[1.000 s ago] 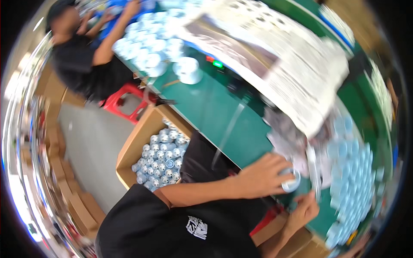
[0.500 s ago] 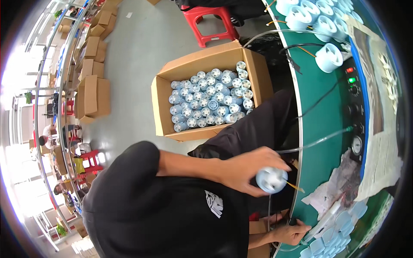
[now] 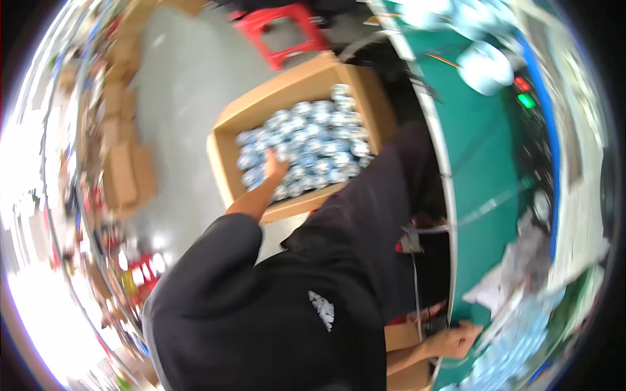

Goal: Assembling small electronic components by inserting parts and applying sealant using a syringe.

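Note:
My left hand (image 3: 276, 171) reaches into the open cardboard box (image 3: 225, 159), blurred by motion. Its thumb and fingers appear closed around a light-blue cup-shaped fan (image 3: 282, 154), among many similar ones packed upright. At the green bench's (image 3: 486, 260) near edge, lower right, my right hand (image 3: 453, 341) is curled closed. Whatever it may hold is hidden. Beside it lies a heap of light-blue plastic parts (image 3: 512, 352), smeared by blur.
Another fan cup (image 3: 486, 68) with an orange wire stands on the bench's far part, near a black control box (image 3: 535, 153) with lit red and green lamps. A red stool (image 3: 283, 32) stands beyond the box. Cardboard boxes (image 3: 127, 176) line the left.
My left hand has swung from beside the bench leftward into the cardboard box with the fan. The view has shifted and blurred. My right hand stays at the bench edge.

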A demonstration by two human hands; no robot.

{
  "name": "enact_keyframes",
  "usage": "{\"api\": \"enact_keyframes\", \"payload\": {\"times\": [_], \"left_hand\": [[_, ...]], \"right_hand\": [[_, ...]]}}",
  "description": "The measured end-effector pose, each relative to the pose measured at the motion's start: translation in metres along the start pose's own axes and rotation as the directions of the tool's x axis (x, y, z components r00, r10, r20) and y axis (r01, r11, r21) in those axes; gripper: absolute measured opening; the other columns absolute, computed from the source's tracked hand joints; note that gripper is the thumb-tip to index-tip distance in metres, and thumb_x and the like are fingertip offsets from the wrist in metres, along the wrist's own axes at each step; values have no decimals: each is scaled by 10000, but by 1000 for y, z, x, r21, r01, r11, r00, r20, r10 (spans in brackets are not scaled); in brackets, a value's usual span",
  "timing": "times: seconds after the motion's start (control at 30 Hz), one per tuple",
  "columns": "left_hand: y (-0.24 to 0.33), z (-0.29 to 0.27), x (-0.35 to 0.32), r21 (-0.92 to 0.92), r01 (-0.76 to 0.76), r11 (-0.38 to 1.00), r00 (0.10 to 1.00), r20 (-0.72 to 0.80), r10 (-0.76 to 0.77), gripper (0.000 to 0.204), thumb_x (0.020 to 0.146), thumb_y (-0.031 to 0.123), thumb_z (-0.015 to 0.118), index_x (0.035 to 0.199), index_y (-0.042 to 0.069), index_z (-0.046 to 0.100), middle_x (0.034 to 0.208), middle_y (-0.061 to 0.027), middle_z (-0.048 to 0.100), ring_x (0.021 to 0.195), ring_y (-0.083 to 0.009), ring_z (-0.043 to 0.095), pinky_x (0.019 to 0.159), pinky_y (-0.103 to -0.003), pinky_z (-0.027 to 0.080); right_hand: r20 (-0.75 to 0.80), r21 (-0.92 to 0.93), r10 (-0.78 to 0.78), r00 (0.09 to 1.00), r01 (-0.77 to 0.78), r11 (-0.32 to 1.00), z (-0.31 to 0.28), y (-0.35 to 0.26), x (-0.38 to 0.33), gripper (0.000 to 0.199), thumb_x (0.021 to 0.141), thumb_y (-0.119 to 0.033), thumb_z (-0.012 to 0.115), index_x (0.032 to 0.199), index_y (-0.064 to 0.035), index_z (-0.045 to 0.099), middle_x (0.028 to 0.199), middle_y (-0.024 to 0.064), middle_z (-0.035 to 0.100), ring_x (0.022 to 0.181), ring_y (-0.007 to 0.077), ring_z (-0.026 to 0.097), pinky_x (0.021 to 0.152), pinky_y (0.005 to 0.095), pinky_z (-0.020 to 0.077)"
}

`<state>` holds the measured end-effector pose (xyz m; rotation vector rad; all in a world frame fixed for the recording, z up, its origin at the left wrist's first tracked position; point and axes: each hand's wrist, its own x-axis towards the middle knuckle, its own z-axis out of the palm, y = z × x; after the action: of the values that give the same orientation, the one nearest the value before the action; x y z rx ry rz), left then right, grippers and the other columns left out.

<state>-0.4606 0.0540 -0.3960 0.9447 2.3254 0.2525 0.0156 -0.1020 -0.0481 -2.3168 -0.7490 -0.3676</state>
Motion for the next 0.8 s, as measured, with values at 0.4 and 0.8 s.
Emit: {"api": "enact_keyframes", "payload": {"times": [0.4, 0.8], "left_hand": [[-49, 9, 44, 342, -285, 896, 891, 438, 117, 475, 682, 283, 766, 1055, 65, 569, 1088, -185, 617, 1047, -335, 580, 891, -460, 457], [159, -84, -143, -166, -813, 559, 566, 0, 824, 244, 973, 174, 507, 1075, -40, 567, 1043, -160, 607, 952, -277, 581, 877, -375, 469]], "right_hand": [[21, 74, -257, 966, 255, 964, -7, 7, 16, 306, 732, -23, 677, 544, -63, 439, 531, 78, 409, 461, 260, 424, 427, 380, 332], [-324, -416, 424, 845, -530, 739, -153, 140, 24, 196, 860, -118, 664, 1025, -16, 631, 680, 135, 620, 599, 286, 603, 563, 373, 461]]}}
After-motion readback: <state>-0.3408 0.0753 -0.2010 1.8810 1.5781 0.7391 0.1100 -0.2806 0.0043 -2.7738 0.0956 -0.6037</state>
